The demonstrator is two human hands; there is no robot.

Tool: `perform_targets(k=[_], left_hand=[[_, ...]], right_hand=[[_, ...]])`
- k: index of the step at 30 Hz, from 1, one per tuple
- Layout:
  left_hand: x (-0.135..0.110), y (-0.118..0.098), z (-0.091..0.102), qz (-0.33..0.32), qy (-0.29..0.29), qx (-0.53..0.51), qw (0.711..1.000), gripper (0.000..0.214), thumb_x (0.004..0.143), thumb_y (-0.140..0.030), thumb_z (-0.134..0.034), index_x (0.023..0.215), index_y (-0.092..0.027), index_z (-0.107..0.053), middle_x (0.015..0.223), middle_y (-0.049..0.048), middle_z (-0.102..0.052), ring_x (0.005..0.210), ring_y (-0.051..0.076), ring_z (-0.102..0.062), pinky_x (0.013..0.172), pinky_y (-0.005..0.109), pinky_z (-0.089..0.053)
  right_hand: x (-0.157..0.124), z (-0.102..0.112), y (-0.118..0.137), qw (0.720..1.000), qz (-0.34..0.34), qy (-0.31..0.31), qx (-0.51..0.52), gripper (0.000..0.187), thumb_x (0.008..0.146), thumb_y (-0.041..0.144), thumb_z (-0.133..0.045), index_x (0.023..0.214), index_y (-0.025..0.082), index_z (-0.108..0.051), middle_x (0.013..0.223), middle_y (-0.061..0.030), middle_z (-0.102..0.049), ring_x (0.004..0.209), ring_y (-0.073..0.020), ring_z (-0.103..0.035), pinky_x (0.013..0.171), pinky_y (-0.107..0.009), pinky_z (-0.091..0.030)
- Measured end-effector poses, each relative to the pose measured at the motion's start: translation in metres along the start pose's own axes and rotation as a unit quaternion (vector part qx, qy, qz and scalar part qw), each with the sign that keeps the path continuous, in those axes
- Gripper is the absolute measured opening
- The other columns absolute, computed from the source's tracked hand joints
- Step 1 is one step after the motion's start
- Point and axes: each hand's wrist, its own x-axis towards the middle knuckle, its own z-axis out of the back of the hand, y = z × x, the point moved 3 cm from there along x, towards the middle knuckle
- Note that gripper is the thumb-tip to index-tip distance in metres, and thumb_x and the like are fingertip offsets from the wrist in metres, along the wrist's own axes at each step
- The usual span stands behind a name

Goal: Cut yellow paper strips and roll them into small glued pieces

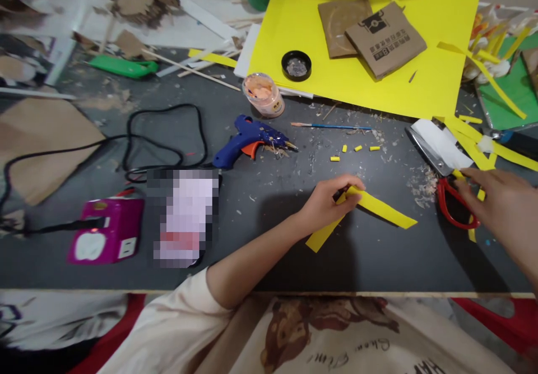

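Note:
My left hand (330, 200) pinches a folded yellow paper strip (380, 208) that lies bent on the dark tabletop. My right hand (502, 206) rests over the red handles of a pair of scissors (441, 166), fingers reaching onto them; the blades lie flat on the table pointing up-left. Several small yellow paper rolls (356, 148) sit just beyond the strip.
A blue glue gun (250, 138) lies at centre with its black cord looping left to a magenta power strip (105, 231). A thin paintbrush (332, 126), a glue jar (264, 95), a black lid (296, 65), cardboard pieces (384, 37) on a large yellow sheet (441, 82), loose yellow strips at right.

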Motion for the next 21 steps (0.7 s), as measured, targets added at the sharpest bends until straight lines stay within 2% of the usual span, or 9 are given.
perform_targets(k=[2, 4, 6, 10, 14, 15, 17, 19, 21], left_hand=[[0.002, -0.001, 0.001, -0.009, -0.002, -0.012, 1.000, 0.015, 0.088, -0.024, -0.048, 0.094, -0.018, -0.061, 0.088, 0.0047, -0.067, 0.081, 0.013, -0.061, 0.073, 0.024, -0.047], [0.003, 0.000, 0.003, -0.002, -0.023, -0.015, 1.000, 0.018, 0.089, -0.026, -0.048, 0.101, -0.018, -0.059, 0.085, 0.0041, -0.065, 0.076, 0.013, -0.060, 0.071, 0.024, -0.046], [0.003, 0.003, 0.003, 0.023, -0.048, -0.027, 0.998, 0.022, 0.085, -0.028, -0.056, 0.103, -0.017, -0.055, 0.074, 0.0006, -0.060, 0.066, 0.011, -0.056, 0.064, 0.023, -0.045], [0.005, 0.007, 0.004, 0.073, -0.064, -0.100, 0.990, 0.022, 0.079, -0.030, -0.063, 0.095, -0.017, -0.054, 0.071, -0.0018, -0.055, 0.063, 0.009, -0.053, 0.060, 0.021, -0.043], [0.005, 0.009, 0.009, 0.101, -0.123, -0.165, 0.973, 0.024, 0.079, -0.031, -0.063, 0.097, -0.019, -0.052, 0.072, -0.0033, -0.055, 0.061, 0.007, -0.052, 0.058, 0.019, -0.043], [0.005, 0.010, 0.010, 0.104, -0.134, -0.170, 0.971, 0.021, 0.080, -0.031, -0.062, 0.094, -0.019, -0.051, 0.071, -0.0037, -0.055, 0.060, 0.007, -0.051, 0.057, 0.018, -0.042], [0.005, 0.011, 0.010, 0.101, -0.141, -0.170, 0.970, 0.017, 0.080, -0.031, -0.062, 0.087, -0.018, -0.052, 0.070, -0.0035, -0.055, 0.060, 0.006, -0.051, 0.057, 0.018, -0.042], [0.006, 0.012, 0.009, 0.094, -0.132, -0.164, 0.973, 0.016, 0.079, -0.031, -0.063, 0.084, -0.018, -0.055, 0.070, -0.0031, -0.056, 0.060, 0.006, -0.051, 0.057, 0.018, -0.043], [0.007, 0.011, 0.008, 0.095, -0.131, -0.159, 0.974, 0.014, 0.077, -0.029, -0.064, 0.082, -0.017, -0.058, 0.072, -0.0025, -0.059, 0.060, 0.006, -0.053, 0.059, 0.018, -0.044]], right_hand=[[0.000, 0.014, 0.007, 0.995, -0.043, -0.063, 0.067, 0.041, 0.093, 0.043, -0.032, 0.103, 0.017, -0.062, 0.095, -0.0152, -0.069, 0.089, -0.0333, -0.064, 0.067, -0.040, -0.048], [0.004, 0.015, 0.025, 0.980, 0.003, -0.034, 0.196, 0.034, 0.092, 0.043, -0.035, 0.098, 0.022, -0.061, 0.097, -0.0121, -0.069, 0.088, -0.0285, -0.064, 0.074, -0.040, -0.048], [0.010, 0.006, 0.051, 0.941, 0.057, 0.020, 0.332, 0.027, 0.089, 0.044, -0.042, 0.088, 0.024, -0.061, 0.087, -0.0065, -0.069, 0.079, -0.0238, -0.065, 0.071, -0.038, -0.050], [0.018, -0.021, 0.113, 0.811, 0.099, 0.157, 0.555, 0.026, 0.085, 0.038, -0.052, 0.105, 0.022, -0.054, 0.074, 0.0010, -0.062, 0.055, -0.0112, -0.058, 0.054, -0.026, -0.048], [0.021, -0.032, 0.153, 0.677, 0.071, 0.225, 0.697, 0.014, 0.083, 0.033, -0.053, 0.082, 0.022, -0.045, 0.058, 0.0081, -0.051, 0.044, -0.0081, -0.055, 0.046, -0.021, -0.045], [0.022, -0.032, 0.158, 0.662, 0.070, 0.228, 0.711, 0.016, 0.082, 0.032, -0.055, 0.080, 0.022, -0.043, 0.057, 0.0087, -0.050, 0.044, -0.0082, -0.055, 0.045, -0.021, -0.045], [0.026, -0.032, 0.162, 0.663, 0.065, 0.202, 0.718, 0.019, 0.081, 0.033, -0.057, 0.078, 0.022, -0.043, 0.053, 0.0093, -0.048, 0.042, -0.0075, -0.053, 0.042, -0.020, -0.041], [0.031, -0.031, 0.160, 0.670, 0.049, 0.147, 0.726, 0.020, 0.080, 0.036, -0.059, 0.078, 0.022, -0.045, 0.051, 0.0095, -0.047, 0.041, -0.0062, -0.048, 0.041, -0.019, -0.038], [0.035, -0.031, 0.157, 0.660, 0.033, 0.095, 0.744, 0.023, 0.078, 0.039, -0.063, 0.080, 0.021, -0.047, 0.054, 0.0088, -0.048, 0.043, -0.0059, -0.047, 0.042, -0.019, -0.038]])
